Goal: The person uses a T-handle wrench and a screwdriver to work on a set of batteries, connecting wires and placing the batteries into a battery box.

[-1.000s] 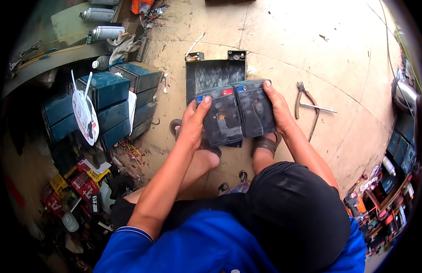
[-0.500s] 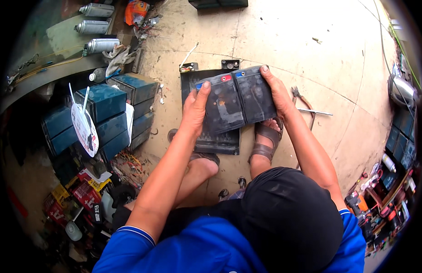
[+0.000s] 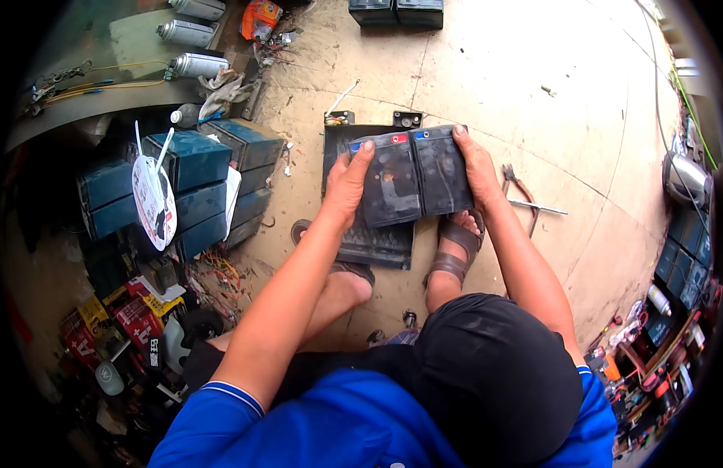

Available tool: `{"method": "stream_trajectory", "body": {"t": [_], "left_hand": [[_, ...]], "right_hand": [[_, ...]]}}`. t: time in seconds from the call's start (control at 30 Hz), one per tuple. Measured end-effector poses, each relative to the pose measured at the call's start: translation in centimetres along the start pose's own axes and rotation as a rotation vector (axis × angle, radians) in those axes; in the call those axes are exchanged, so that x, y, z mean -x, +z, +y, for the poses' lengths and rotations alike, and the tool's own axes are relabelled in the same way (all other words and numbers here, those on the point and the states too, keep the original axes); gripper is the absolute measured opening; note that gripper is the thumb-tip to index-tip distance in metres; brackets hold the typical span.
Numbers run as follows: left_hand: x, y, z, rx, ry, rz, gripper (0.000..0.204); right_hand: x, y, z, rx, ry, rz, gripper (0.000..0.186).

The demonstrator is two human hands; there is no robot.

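Observation:
Two black lead-acid batteries (image 3: 388,183), side by side with red and blue terminal marks along their far edge, are pressed together between my hands. My left hand (image 3: 346,186) grips their left side, thumb on the top corner. On the right side, my right hand (image 3: 478,171) is wrapped round the edge with its thumb near the far corner. Beneath them on the floor lies an open black battery case (image 3: 377,254), largely covered by the batteries. Connector fittings (image 3: 407,118) show at its far end. My sandalled feet stand on either side of the case.
Pliers (image 3: 522,186) and a metal rod (image 3: 550,208) lie right of the case. Stacked teal batteries (image 3: 191,160) stand at left, below a shelf with spray cans (image 3: 197,65). More batteries (image 3: 396,14) sit at the far edge. Tools and clutter (image 3: 650,374) fill the lower right.
The held batteries have turned slightly and now lie more level, their right side lower than before. Both hands keep their grip. The whole view has shifted a little.

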State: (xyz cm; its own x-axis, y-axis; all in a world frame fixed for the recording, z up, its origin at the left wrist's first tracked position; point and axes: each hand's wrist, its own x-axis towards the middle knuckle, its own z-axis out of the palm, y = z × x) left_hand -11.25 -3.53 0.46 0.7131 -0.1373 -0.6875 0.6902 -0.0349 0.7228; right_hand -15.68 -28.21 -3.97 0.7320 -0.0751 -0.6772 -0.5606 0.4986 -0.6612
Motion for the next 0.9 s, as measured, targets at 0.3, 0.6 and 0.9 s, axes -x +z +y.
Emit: {"method": "stream_trajectory", "body": {"t": [0.3,0.6,0.9], "left_hand": [[-0.3,-0.3,-0.5,-0.010,-0.005,0.012,0.070],[-0.5,-0.5,-0.6,-0.015,-0.024,0.007,0.071],[-0.3,-0.4,-0.4,0.006,-0.024,0.003,0.069]], "right_hand": [[-0.2,-0.2,0.5,-0.032,-0.022,-0.021,0.055],[-0.2,-0.1,0.6,-0.037,-0.048,-0.016,0.054],[-0.5,-0.3,1.0,-0.013,-0.072,0.005,0.055]]}}
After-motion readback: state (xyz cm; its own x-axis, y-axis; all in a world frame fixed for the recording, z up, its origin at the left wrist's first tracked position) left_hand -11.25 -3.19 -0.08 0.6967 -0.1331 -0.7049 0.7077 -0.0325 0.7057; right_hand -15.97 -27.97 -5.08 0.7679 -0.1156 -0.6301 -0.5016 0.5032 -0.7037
